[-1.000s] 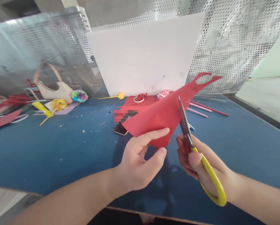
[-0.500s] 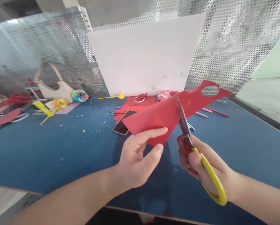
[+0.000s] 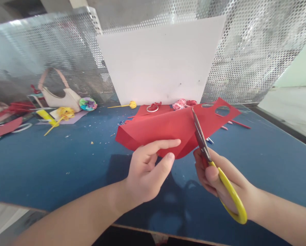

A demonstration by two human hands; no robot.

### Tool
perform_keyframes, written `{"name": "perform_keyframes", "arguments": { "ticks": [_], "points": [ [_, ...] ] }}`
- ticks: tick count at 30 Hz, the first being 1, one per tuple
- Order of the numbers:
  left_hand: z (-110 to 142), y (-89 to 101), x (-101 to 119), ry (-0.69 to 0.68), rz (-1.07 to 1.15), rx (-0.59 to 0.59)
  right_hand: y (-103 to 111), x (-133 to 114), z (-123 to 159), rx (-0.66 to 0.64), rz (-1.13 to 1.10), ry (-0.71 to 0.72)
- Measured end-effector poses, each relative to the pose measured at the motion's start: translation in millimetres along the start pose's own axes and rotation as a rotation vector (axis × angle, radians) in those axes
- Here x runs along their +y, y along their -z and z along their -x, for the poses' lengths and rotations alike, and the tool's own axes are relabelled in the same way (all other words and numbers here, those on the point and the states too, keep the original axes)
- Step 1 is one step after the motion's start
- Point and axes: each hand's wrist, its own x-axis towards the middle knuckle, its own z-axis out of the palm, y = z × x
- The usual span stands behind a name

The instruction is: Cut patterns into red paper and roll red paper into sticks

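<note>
A sheet of red paper (image 3: 158,128), bent and curled, hangs above the table, with a round hole near its right end. My left hand (image 3: 150,167) grips it at the lower edge; the index finger lies across the front, the thumb is apart from it, and the other fingers are partly hidden behind the sheet. In my right hand (image 3: 222,174) is a pair of scissors (image 3: 202,136) with a yellow handle, pointing up and away. Its blades lie at the middle of the paper, nearly together, one blade in front of the sheet.
On the blue table (image 3: 86,164), several more red sheets (image 3: 142,110) lie at the back below a white board (image 3: 163,61). A cream handbag (image 3: 63,100), a multicolour paper flower (image 3: 88,104) and yellow craft pieces (image 3: 47,117) are at the left. Red and pink sticks (image 3: 241,125) lie to the right.
The red paper has turned and sunk at its right end, while its left part has swung outward and now covers the phone on the table. Both hands have barely moved.
</note>
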Motion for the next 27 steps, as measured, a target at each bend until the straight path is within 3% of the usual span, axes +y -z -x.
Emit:
{"name": "perform_keyframes", "arguments": {
  "ticks": [10, 21, 27],
  "points": [
    [-0.4, 1.7, -2.8, -0.032, -0.062, 0.102, 0.0, -0.9, 1.4, -0.028, -0.039, -0.027],
    [-4.1, 0.6, -5.6, -0.029, 0.145, 0.137, 2.9, -0.2, 2.0, -0.059, 0.011, -0.034],
    [-4.2, 0.7, -5.4, -0.016, 0.118, 0.164, 3.4, -0.8, 2.4, -0.047, 0.058, -0.013]
  ]
}}
